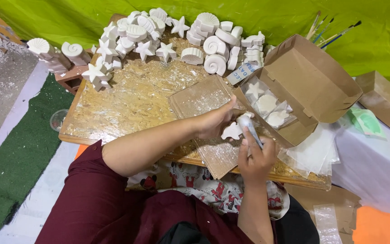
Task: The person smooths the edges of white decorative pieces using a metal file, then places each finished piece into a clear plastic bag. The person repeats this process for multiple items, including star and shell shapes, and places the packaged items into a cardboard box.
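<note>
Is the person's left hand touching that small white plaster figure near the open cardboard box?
Touching. The head view shows the left hand with its fingertips closed on the top edge of the white plaster figure, no gap between them.

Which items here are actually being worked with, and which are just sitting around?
In use: left hand, white plaster piece, right hand, tool.
Lying about: open cardboard box, heap of plaster shells and stars, paintbrushes.

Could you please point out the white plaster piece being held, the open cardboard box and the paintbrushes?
white plaster piece [231,131], head view, on its flat face.
open cardboard box [314,81], head view, on its lid.
paintbrushes [329,35], head view, on the handles.
</note>
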